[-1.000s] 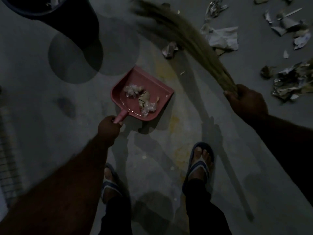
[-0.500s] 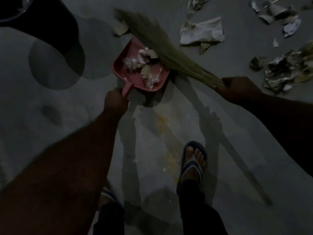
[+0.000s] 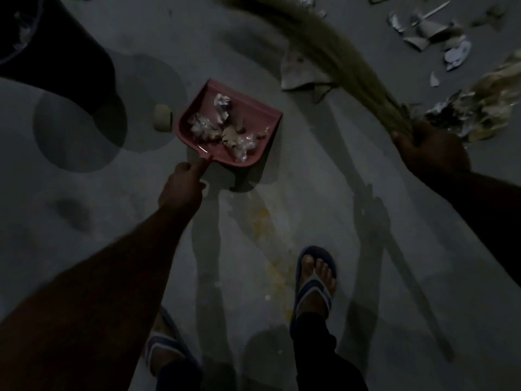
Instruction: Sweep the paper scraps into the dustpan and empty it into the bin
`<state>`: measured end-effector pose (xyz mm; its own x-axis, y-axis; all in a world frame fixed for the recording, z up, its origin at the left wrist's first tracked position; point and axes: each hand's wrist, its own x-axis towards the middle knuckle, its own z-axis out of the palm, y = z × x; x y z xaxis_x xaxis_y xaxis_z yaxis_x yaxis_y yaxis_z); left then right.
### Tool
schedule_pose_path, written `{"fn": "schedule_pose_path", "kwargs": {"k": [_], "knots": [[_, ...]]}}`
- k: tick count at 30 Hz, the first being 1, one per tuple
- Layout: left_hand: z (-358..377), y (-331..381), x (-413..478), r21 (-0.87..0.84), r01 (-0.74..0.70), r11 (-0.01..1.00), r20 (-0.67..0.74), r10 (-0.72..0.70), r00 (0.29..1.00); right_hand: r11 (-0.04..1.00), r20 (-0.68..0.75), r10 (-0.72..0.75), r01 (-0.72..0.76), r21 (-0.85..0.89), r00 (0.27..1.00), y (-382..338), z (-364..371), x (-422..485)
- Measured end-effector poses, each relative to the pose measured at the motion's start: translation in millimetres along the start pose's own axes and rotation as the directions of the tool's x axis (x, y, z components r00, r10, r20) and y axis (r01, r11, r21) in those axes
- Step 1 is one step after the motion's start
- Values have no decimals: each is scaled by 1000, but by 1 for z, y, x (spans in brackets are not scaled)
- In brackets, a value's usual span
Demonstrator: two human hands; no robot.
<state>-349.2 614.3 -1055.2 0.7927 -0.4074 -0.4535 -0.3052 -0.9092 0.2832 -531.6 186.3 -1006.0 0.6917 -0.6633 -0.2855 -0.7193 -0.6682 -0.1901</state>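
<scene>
A pink dustpan rests on the grey floor with several crumpled paper scraps inside it. My left hand grips its handle at the near corner. My right hand holds the base of a straw broom, whose blurred bristles reach up and left over a white paper sheet. More torn scraps lie at the top right, and a crumpled heap sits beside my right hand. The dark bin stands at the top left.
One small pale scrap lies just left of the dustpan, near the bin's base. My two feet in flip-flops stand at the bottom centre. A yellowish stain marks the floor between feet and dustpan.
The broom has lifted off the dustpan and swung up and right over the white sheet. The dustpan holds more scraps than a second ago, and a pale scrap lies to its left.
</scene>
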Motion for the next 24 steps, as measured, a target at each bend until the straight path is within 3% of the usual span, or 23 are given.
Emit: {"fn": "schedule_pose_path", "kwargs": {"k": [4,6,8,11,18,24], "knots": [[-3,8,26,3,-43,999,-26,43,999,971,-10,194,-190,144,981,-8,-4,43],[-5,16,38,27,-63,998,-15,63,998,930,53,291,-296,219,955,-9,0,55],[-5,24,48,33,-92,995,3,92,996,922,141,300,-325,209,943,-8,5,55],[-3,39,58,25,-105,994,7,105,994,944,322,257,-307,117,911,-17,6,35],[-1,71,81,17,-176,984,8,176,984,982,362,70,-127,137,929,-4,37,-40],[1,74,75,-8,-119,993,-39,119,992,983,200,33,-68,169,979,22,47,-88]]}}
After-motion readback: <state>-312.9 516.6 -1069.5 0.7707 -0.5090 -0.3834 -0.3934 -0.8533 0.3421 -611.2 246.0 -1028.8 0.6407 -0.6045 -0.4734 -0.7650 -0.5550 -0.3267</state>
